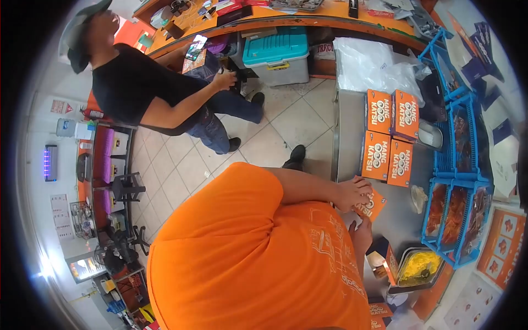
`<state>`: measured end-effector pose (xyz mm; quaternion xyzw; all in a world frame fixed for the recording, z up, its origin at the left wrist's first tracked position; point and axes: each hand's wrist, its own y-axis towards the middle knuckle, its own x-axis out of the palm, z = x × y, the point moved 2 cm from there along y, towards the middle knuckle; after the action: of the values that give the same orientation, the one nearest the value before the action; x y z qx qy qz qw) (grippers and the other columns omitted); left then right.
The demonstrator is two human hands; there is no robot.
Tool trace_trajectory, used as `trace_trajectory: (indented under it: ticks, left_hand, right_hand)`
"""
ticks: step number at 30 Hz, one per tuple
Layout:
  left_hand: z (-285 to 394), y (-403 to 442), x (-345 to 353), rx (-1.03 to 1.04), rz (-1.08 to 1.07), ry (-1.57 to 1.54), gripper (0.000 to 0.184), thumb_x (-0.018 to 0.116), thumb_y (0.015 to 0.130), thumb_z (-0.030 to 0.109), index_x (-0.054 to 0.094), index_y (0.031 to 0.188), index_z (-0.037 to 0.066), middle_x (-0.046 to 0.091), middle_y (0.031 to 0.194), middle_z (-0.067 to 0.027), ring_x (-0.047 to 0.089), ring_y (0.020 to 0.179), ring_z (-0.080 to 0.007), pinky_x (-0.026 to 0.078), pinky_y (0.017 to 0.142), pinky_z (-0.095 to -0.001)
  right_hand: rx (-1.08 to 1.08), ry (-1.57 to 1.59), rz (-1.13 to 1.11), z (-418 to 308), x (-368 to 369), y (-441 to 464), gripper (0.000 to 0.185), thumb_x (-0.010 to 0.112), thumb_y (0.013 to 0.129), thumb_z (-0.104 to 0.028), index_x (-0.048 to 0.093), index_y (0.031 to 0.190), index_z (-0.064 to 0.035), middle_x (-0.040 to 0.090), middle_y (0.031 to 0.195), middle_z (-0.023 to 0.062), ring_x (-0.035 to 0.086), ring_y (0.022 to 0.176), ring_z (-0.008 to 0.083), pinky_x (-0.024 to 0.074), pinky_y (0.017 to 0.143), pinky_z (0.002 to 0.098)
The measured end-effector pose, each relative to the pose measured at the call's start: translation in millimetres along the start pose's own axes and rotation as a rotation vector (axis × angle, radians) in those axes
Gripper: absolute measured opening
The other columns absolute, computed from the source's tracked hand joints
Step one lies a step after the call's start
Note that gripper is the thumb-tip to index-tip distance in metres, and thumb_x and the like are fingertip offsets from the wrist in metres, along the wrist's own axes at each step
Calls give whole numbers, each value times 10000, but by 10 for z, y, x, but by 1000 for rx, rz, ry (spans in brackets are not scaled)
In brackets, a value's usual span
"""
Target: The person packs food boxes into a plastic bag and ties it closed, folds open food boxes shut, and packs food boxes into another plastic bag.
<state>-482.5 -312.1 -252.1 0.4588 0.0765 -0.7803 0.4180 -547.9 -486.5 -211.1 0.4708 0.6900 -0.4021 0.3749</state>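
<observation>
An orange "Mang Katsu" food box (372, 205) is in both hands at the metal counter's near edge. My left hand (355, 193) has its fingers curled over the top of the box. Below it, my right hand (362, 233) grips the lower edge, partly hidden by my orange shirt. Just beyond stand several closed orange boxes (377, 113), grouped in a block. Nearer my right hand, an open box (383, 257) lies beside a tray of yellow food (419, 267).
Blue plastic baskets (456, 220) with packed reddish food line the counter's far side. Clear plastic bags (366, 63) lie at its left end. A person in a black shirt (146, 82) stands to my left, near a teal-lidded bin (276, 47). More boxes (379, 309) are at the right.
</observation>
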Motion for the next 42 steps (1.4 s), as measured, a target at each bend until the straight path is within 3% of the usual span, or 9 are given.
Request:
trace_trajectory:
  ticks: [5, 12, 18, 21, 23, 26, 33, 35, 42]
  left_hand:
    - [-35, 52, -64, -82, -101, -49, 408, 777, 679, 257, 633, 1047, 155, 487, 1234, -107, 388, 1252, -336, 296, 1038, -507]
    - [-2, -17, -172, -44, -29, -41, 459, 797, 645, 177, 631, 1073, 162, 493, 1235, -80, 399, 1257, -328, 333, 1020, -477]
    - [-5, -47, -145, -64, -3, 17, 476, 804, 649, 204, 621, 1086, 163, 471, 1225, -86, 402, 1257, -305, 315, 1022, -472]
    - [-51, -50, -112, -40, 0, 73, 476, 802, 663, 212, 613, 1097, 165, 468, 1221, -86, 404, 1254, -306, 320, 1009, -473]
    - [-30, -44, -165, -62, -15, 31, 471, 799, 673, 205, 614, 1104, 156, 475, 1229, -90, 412, 1246, -313, 327, 1009, -479]
    - [-9, -23, -232, -86, -23, 2, 462, 792, 690, 200, 615, 1113, 146, 480, 1241, -97, 420, 1240, -322, 336, 1008, -487]
    - [4, -19, -248, -114, -89, 27, 486, 776, 701, 189, 608, 1154, 144, 463, 1276, -115, 408, 1251, -350, 332, 1011, -502]
    - [-1, 0, -282, -88, -113, 21, 504, 776, 695, 189, 602, 1167, 144, 459, 1287, -123, 399, 1259, -361, 326, 1019, -507]
    - [157, 39, -458, 1, -308, 114, 699, 771, 670, 190, 483, 1305, 133, 343, 1398, -172, 335, 1301, -410, 329, 1051, -530]
  right_hand:
    - [-137, 111, -35, -99, 6, 160, 307, 581, 869, -211, 591, 1146, -78, 633, 1067, 176, 629, 950, 364, 507, 793, 470]
    - [284, 222, -246, -251, 118, 237, 342, 591, 848, -299, 640, 1149, -145, 675, 991, 216, 648, 934, 393, 509, 824, 479]
    - [423, 77, -490, -310, -11, 513, 392, 511, 884, -370, 687, 1044, -57, 685, 984, 210, 658, 930, 390, 520, 816, 484]
    - [358, 122, -457, -234, 49, 582, 393, 546, 877, -356, 667, 1026, -13, 703, 906, 165, 689, 806, 289, 532, 686, 407]
    - [658, 814, -532, 45, 293, 552, 368, 571, 872, -344, 652, 996, -8, 642, 777, 89, 604, 660, 173, 468, 550, 321]
    - [742, 1236, -497, 128, 384, 404, 300, 576, 879, -317, 638, 981, -42, 535, 729, 20, 482, 611, 91, 384, 492, 269]
    - [630, 1398, -528, -132, 473, 155, 240, 562, 907, -282, 624, 966, -59, 551, 794, 10, 494, 652, 92, 427, 592, 262]
    - [423, 1113, -250, -166, 573, 87, 243, 588, 926, -304, 601, 952, -63, 565, 797, 5, 495, 653, 80, 413, 598, 244]
    - [471, 1230, -369, 80, 737, -298, 303, 623, 909, -336, 610, 1007, -49, 629, 917, 48, 574, 850, 123, 467, 733, 295]
